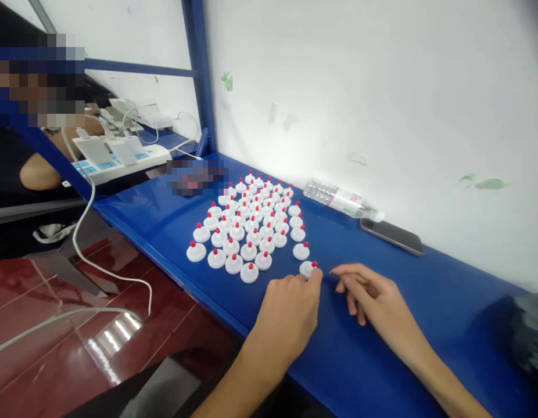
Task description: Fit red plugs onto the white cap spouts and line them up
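My left hand is closed at the nearest white disc-shaped cap with a red tip, its fingers on the cap's near side and partly hiding it. Just to the right, my right hand hovers above the blue table with the thumb against the bent fingers. Whether anything small is pinched there I cannot make out. Several more such red-tipped white caps stand upright in close rows beyond my left hand. A separate line of caps runs along the right side of the group.
A clear plastic bottle lies by the wall, with a dark phone beside its cap. Far left, a power strip holds white plugs, and its cable hangs to the floor. Another person's arm is behind the blue frame.
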Available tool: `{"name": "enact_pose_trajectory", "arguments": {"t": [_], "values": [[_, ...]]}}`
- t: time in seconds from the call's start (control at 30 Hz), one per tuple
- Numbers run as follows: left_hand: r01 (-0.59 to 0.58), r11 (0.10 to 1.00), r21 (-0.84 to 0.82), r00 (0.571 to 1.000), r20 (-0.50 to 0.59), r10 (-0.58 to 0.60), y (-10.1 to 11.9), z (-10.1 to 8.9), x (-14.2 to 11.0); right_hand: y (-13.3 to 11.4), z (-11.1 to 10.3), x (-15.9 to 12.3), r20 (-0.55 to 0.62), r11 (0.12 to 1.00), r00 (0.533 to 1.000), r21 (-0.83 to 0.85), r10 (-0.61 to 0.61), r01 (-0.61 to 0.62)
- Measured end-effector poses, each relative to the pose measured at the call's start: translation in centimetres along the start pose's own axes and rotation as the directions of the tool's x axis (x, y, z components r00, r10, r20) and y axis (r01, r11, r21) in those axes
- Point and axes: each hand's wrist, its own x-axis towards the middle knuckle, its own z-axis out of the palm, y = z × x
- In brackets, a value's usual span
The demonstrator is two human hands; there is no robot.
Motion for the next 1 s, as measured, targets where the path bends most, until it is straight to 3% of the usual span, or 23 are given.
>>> {"name": "enact_pose_trajectory", "arguments": {"t": [0.43, 0.73, 1.0], "values": [[0.006, 1.000, 0.025, 1.000, 0.007, -0.006, -0.4, -0.2, 0.3, -0.9, 0.5, 0.3, -0.089, 0.992, 0.989, 0.029, -0.116, 0.119], [0.017, 0.996, 0.087, 0.999, -0.029, -0.015, -0.2, -0.3, 0.0, -0.4, -0.7, 0.7, -0.249, 0.983, 0.951, -0.019, -0.184, 0.185], [0.036, 0.990, 0.135, 0.997, -0.069, -0.027, 0.0, -0.1, 0.0, 0.0, -0.8, 1.0, -0.216, 0.987, 0.964, -0.031, -0.158, 0.155]]}}
